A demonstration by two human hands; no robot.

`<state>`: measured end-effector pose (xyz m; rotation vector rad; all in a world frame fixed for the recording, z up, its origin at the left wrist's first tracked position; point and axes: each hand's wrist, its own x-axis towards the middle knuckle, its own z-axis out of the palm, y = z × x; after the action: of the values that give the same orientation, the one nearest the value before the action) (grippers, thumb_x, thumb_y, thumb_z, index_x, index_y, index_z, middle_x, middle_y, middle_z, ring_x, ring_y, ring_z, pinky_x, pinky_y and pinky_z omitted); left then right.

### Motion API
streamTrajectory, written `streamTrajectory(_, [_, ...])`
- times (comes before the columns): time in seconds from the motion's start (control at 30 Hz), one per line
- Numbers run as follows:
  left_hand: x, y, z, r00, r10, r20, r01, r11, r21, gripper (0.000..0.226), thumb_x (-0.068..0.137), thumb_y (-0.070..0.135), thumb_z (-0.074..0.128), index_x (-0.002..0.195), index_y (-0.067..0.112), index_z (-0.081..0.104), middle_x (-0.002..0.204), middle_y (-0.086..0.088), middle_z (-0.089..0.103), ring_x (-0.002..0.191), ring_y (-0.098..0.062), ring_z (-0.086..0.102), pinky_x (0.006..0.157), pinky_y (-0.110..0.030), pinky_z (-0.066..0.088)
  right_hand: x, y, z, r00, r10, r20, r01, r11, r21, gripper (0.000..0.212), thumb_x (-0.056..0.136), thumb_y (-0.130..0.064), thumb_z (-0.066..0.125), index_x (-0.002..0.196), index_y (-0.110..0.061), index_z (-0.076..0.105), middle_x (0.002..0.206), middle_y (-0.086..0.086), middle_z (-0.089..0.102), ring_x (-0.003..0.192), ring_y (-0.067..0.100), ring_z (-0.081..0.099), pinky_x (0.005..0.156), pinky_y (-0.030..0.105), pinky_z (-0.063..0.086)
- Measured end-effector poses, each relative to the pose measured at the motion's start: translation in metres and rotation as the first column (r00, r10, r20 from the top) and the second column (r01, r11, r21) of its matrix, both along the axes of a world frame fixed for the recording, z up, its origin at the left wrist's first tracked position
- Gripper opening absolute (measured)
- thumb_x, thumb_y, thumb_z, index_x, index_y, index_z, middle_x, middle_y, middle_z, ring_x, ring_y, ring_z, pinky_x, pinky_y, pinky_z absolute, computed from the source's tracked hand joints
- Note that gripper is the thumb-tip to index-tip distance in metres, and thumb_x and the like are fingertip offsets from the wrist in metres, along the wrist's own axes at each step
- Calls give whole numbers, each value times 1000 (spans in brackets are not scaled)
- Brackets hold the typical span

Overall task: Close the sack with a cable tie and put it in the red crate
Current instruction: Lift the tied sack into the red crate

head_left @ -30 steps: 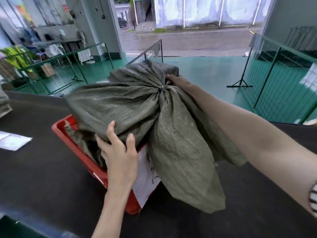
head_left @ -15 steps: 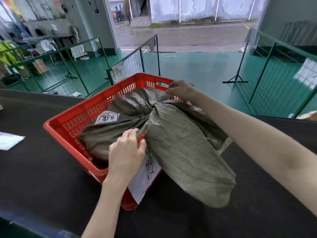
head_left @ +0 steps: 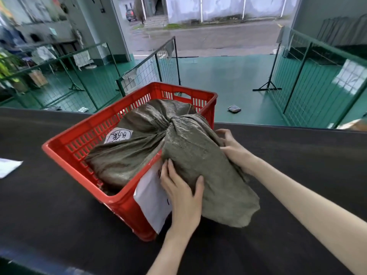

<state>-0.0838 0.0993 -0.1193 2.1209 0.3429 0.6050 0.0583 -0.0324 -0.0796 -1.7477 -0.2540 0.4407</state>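
The grey-green woven sack (head_left: 139, 147) lies inside the red crate (head_left: 83, 141) on the black table. Its neck is cinched at a gathered point (head_left: 168, 126); the tie itself is not visible. The loose top flap (head_left: 214, 185) hangs over the crate's near right corner onto the table. My left hand (head_left: 181, 187) grips the flap at its left edge, thumb on top. My right hand (head_left: 232, 147) holds the flap's right side with fingers curled on the fabric. A white paper label (head_left: 153, 197) hangs on the crate's near side, and another label (head_left: 119, 135) lies on the sack.
The crate stands on a wide black table (head_left: 49, 205). A white paper (head_left: 8, 167) lies at the table's left edge. Beyond the table are green mesh fences (head_left: 151, 68), a green floor with a small dark bundle (head_left: 234, 108), and an open doorway to a street.
The sack went from held above the crate to lying inside it. My right hand came back from the far side to the flap's right edge; my left hand shifted right onto the flap.
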Motion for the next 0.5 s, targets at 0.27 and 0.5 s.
streamTrajectory(0.27, [6, -19, -18, 968, -244, -52, 198, 878, -436, 97, 69, 43, 79, 135, 56, 9, 154, 4, 14, 136, 6, 20, 115, -17, 22, -51, 3, -4, 994, 61, 93, -71, 991, 115, 30, 77, -4, 53, 106, -11, 58, 98, 6, 66, 86, 12, 59, 79, 27, 49])
streamTrajectory(0.5, [17, -26, -9, 937, -326, 123, 325, 690, -646, 87, 80, 9, 71, 145, 43, 24, 145, 9, 46, 133, -5, 47, 114, -43, 38, -64, -21, 12, 994, 95, 57, -103, 980, 168, 26, 93, -13, 49, 110, -15, 68, 112, 6, 71, 103, 17, 65, 93, 30, 51])
